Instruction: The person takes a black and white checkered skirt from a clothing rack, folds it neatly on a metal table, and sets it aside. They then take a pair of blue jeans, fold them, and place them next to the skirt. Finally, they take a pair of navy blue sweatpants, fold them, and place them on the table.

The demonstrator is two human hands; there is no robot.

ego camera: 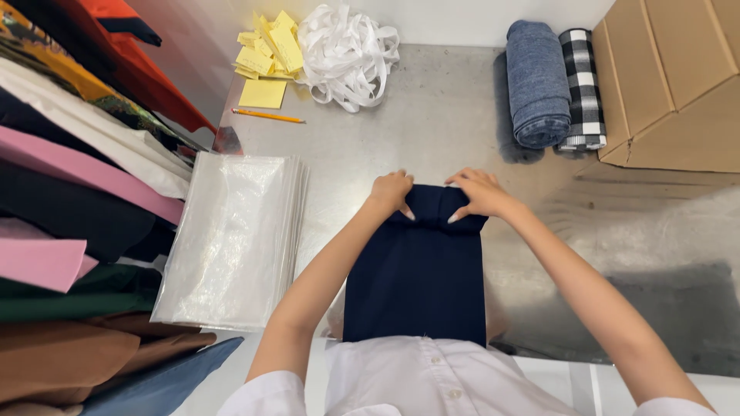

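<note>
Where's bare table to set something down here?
Free: between the tape pile and blue roll; also right of the navy cloth, below the box. Crowded: left edge, bags and hanging garments.

A garment workshop or packing room: folded fabrics (69, 192) stack along the metal table's (432, 115) left edge, clear plastic bags (231, 239) beside them, white ribbon (347, 54) and cardboard box (678, 77) at its far corners.
</note>
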